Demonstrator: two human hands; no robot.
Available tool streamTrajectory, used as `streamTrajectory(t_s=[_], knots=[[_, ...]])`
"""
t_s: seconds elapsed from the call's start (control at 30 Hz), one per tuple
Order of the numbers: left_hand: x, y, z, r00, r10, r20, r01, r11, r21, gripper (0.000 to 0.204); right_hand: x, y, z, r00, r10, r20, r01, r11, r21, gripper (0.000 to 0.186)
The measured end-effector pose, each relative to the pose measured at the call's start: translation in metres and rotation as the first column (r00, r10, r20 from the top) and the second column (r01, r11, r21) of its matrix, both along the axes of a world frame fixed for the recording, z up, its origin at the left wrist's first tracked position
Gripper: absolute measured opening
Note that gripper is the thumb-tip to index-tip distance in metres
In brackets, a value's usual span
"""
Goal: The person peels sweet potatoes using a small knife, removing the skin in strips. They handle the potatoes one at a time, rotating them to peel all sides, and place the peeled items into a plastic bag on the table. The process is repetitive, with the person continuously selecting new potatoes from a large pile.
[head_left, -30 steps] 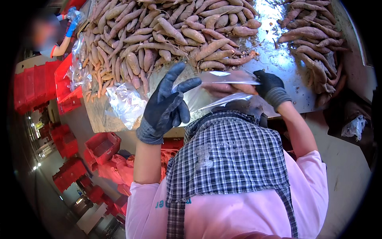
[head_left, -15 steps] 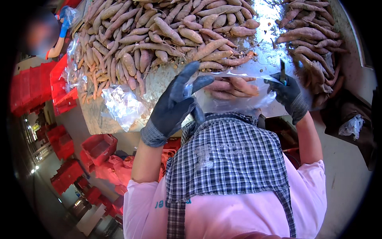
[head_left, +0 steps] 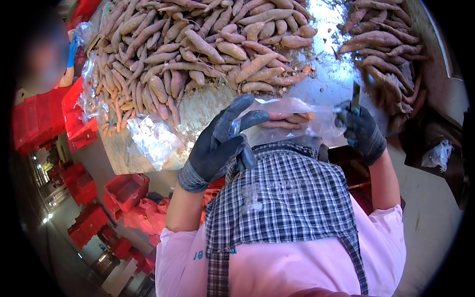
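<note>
Both hands gloved in black with grey knit cuffs. The left hand (head_left: 215, 151) is held half open, index finger and the finger next to it stretched toward the right hand, the others loosely bent; the left end of a clear plastic bag (head_left: 324, 127) is met by these fingers, but whether the film is pinched there cannot be told. The right hand (head_left: 364, 132) is closed around a slim tool (head_left: 355, 96), blade-like, pointed upward past the fingers, with a bit of blue showing below; the bag's right end is brought up against the same hand, exact grip on the film unclear. The bag is stretched between the two hands, just above the near edge of the worktop (head_left: 331, 74); its film is thin, shiny, wrinkled, and glare is caught along the upper edge. A few sweet potatoes (head_left: 282, 125) are seen through it, reddish-brown, lying lengthwise side by side, closer to the left fingers; count not clear. Beyond the hands, the worktop is covered by a large pile of loose sweet potatoes (head_left: 198, 44), dusty, tapered; a smaller heap (head_left: 383, 39) is placed beyond the right hand. Crumpled clear plastic (head_left: 154, 141) is left lying just left of the left hand.
</note>
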State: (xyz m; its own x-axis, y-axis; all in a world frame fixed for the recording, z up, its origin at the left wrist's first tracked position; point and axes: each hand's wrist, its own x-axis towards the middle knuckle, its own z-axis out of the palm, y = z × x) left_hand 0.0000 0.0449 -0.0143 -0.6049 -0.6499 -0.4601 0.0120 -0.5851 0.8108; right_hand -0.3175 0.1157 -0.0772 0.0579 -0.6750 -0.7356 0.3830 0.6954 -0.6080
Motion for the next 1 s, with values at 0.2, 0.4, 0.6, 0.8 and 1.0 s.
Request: streamTrajectory(t_s=[0.2, 0.4, 0.6, 0.8, 1.0], knots=[[0.011, 0.005, -0.005, 0.997, -0.027, 0.069, 0.025, 0.999, 0.03, 0.052, -0.008, -0.016, 0.004, 0.841, 0.426, -0.334, -0.469, 0.881, -0.057, 0.02], [0.002, -0.009, -0.01, 0.977, -0.156, 0.147, 0.159, 0.987, -0.008, 0.044, -0.005, -0.085, -0.074, 0.754, 0.127, -0.645, -0.41, 0.857, -0.311, 0.018], [-0.007, -0.02, -0.021, 0.974, -0.174, 0.147, 0.175, 0.985, 0.008, 0.043, 0.064, -0.165, -0.136, 0.537, 0.063, -0.841, -0.671, 0.636, -0.381, 0.029], [-0.01, -0.034, -0.022, 0.994, -0.06, 0.089, 0.056, 0.997, 0.048, 0.046, 0.076, -0.211, -0.14, 0.446, 0.475, -0.758, -0.84, 0.515, -0.171, 0.041], [-0.005, -0.041, -0.029, 0.993, 0.117, -0.004, -0.114, 0.974, 0.197, 0.05, 0.084, -0.212, -0.129, 0.363, -0.08, -0.928, -0.754, 0.56, -0.343, 0.032]])
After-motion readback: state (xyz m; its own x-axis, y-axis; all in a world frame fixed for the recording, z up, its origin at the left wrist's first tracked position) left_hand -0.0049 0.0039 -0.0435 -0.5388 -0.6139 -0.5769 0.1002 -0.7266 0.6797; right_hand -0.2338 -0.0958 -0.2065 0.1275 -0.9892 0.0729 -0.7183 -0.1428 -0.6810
